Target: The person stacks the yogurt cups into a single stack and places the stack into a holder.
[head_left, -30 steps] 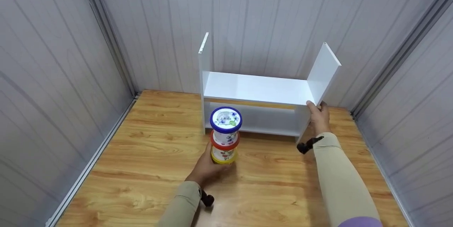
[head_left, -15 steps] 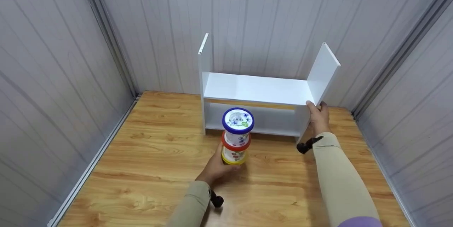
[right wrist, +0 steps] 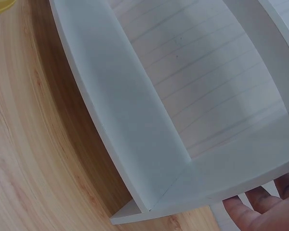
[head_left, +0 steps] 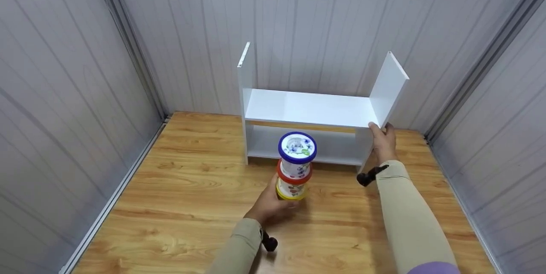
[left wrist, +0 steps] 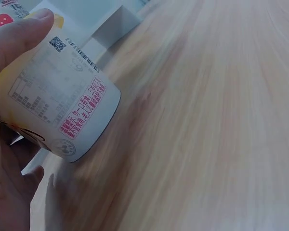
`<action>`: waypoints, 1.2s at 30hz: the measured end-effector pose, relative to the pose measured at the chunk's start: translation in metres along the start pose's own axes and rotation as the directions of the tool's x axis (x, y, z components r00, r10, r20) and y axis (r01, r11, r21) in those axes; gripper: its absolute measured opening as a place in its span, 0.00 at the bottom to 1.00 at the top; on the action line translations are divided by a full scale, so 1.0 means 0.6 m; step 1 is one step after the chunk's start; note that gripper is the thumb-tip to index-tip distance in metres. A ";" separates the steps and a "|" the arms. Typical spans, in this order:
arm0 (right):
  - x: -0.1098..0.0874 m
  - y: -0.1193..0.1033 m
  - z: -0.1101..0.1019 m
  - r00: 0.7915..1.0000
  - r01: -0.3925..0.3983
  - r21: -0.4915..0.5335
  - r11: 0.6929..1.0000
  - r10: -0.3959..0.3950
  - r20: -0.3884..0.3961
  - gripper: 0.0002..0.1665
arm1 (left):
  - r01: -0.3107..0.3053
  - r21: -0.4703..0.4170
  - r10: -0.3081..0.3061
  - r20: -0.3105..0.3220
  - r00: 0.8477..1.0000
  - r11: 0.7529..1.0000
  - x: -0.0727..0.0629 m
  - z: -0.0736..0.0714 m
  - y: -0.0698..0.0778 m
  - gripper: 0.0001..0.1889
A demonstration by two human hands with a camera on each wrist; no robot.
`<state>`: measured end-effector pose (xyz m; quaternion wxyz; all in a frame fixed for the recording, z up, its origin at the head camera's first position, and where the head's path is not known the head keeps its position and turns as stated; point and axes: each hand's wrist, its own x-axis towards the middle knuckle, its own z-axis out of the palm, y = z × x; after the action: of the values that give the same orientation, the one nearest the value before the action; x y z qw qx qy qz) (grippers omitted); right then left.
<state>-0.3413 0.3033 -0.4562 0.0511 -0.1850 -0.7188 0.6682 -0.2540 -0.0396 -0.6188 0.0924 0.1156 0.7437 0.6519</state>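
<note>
My left hand (head_left: 269, 204) grips the lowest of three stacked round tubs, the yellow-lidded tub (head_left: 291, 195). On it stand a red-lidded tub (head_left: 295, 176) and, topmost, a blue-lidded tub (head_left: 297, 147). In the left wrist view, the thumb and fingers wrap a white printed tub (left wrist: 58, 101), tilted in that picture, its base close over the wooden surface; contact is unclear. A white two-tier shelf (head_left: 313, 109) stands behind the stack. My right hand (head_left: 385, 142) holds the shelf's right side panel (head_left: 390, 88) near the upper board. Several fingertips (right wrist: 235, 206) show against the panel in the right wrist view.
The shelf's lower board (head_left: 260, 148) is partly hidden behind the tubs. Panelled walls (head_left: 315, 18) enclose the wooden surface (head_left: 179, 205) at the back and both sides. Each wrist wears a black device (head_left: 268, 242).
My left hand has carried the stack of tubs to the right, in front of the shelf's middle. The right hand keeps its hold on the side panel.
</note>
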 end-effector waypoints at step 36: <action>-0.046 -0.031 0.006 0.999 0.024 0.084 0.996 -0.027 0.037 0.49 | 0.008 -0.046 -0.006 0.036 0.999 0.999 0.020 0.026 0.021 0.58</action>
<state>-0.3204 0.2900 -0.4334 0.0535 -0.1608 -0.6934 0.7004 -0.2604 -0.0199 -0.6083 0.1106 0.1225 0.7272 0.6663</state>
